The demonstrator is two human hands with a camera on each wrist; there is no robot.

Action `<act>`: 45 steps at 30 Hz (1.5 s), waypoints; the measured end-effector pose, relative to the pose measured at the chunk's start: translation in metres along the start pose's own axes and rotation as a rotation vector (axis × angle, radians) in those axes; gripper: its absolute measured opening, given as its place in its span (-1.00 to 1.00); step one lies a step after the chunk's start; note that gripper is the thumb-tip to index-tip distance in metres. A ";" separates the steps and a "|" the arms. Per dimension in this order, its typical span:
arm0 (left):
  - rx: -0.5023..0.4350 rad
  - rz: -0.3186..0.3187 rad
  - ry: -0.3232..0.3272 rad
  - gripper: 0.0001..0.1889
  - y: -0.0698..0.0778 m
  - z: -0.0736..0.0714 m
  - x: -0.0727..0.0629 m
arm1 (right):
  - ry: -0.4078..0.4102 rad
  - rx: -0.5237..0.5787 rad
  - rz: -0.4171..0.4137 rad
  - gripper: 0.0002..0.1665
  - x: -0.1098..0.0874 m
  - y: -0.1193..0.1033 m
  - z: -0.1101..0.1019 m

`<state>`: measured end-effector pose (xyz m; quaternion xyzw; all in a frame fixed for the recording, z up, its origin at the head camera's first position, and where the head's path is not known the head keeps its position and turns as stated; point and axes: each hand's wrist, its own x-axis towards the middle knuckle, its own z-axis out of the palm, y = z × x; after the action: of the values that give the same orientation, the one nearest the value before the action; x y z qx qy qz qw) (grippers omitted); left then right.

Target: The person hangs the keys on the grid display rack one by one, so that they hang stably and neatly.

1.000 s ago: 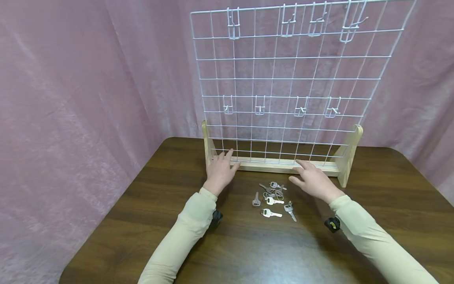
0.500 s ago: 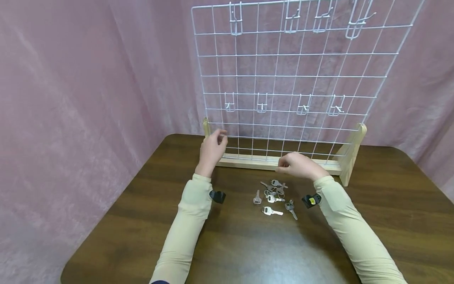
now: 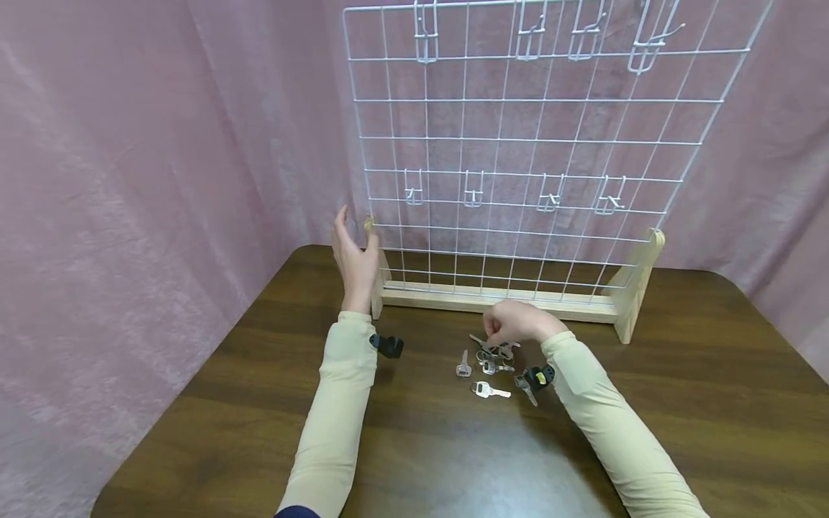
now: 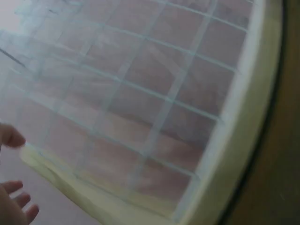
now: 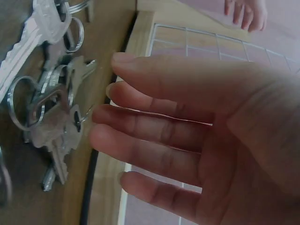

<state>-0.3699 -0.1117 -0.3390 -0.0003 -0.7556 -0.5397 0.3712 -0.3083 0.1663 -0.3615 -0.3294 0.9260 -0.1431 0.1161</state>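
Note:
My left hand, thumb and fingers spread apart, is at the left wooden upright of the stand. In the left wrist view, its thumb and fingertips are on either side of the upright's top end, with nothing gripped. Low over the pile of metal keys on the table hovers my right hand, which covers part of the pile in the head view. The right wrist view shows its fingers slightly bent, fingertips close to the keys and holding none. Several keys carry small rings.
A white wire grid rises from the wooden stand behind the keys. Small hooks hang in a lower row, longer hooks along its top. Single keys lie nearer the front of the brown table. A pink curtain hangs behind.
My left hand has moved left and up from the grid's lower left corner to the upright. My right hand has come left and down from the stand's base bar to above the keys.

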 end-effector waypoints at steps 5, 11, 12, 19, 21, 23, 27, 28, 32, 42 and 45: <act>-0.064 -0.039 -0.194 -0.27 -0.020 0.002 -0.004 | -0.014 0.007 0.022 -0.80 -0.002 0.002 0.006; -0.098 -0.095 -0.244 -0.31 -0.024 -0.001 -0.004 | -0.040 -0.028 0.031 -0.85 0.005 -0.001 0.014; -0.093 -0.101 -0.249 -0.31 -0.024 -0.002 -0.003 | -0.043 -0.035 0.033 -0.85 0.006 -0.001 0.015; -0.065 -0.098 -0.301 -0.32 -0.024 -0.003 0.000 | -0.056 -0.039 0.076 -0.82 0.008 -0.004 0.015; -0.067 -0.100 -0.313 -0.32 -0.023 -0.004 -0.001 | -0.064 -0.045 0.074 -0.81 0.007 -0.004 0.015; -0.048 -0.106 -0.325 -0.32 -0.023 -0.003 -0.002 | -0.074 -0.043 0.068 -0.79 0.006 -0.003 0.014; 0.002 -0.106 -0.337 -0.33 -0.024 -0.002 -0.005 | -0.089 -0.045 0.054 -0.78 0.005 -0.002 0.014; 0.011 -0.105 -0.336 -0.33 -0.024 -0.001 -0.005 | -0.092 -0.043 0.051 -0.78 0.004 -0.002 0.014; 0.034 -0.090 -0.319 -0.36 -0.025 -0.003 -0.004 | -0.107 -0.036 0.051 -0.80 0.004 -0.001 0.014; 0.128 -0.017 -0.301 -0.40 -0.029 -0.009 0.003 | -0.130 -0.002 0.054 -0.81 0.005 0.002 0.014; 0.199 0.014 -0.286 -0.40 -0.028 -0.008 0.002 | -0.121 -0.023 0.047 -0.80 0.004 0.002 0.014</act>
<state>-0.3783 -0.1306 -0.3592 -0.0457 -0.8505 -0.4538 0.2619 -0.3085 0.1628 -0.3759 -0.3171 0.9263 -0.1095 0.1715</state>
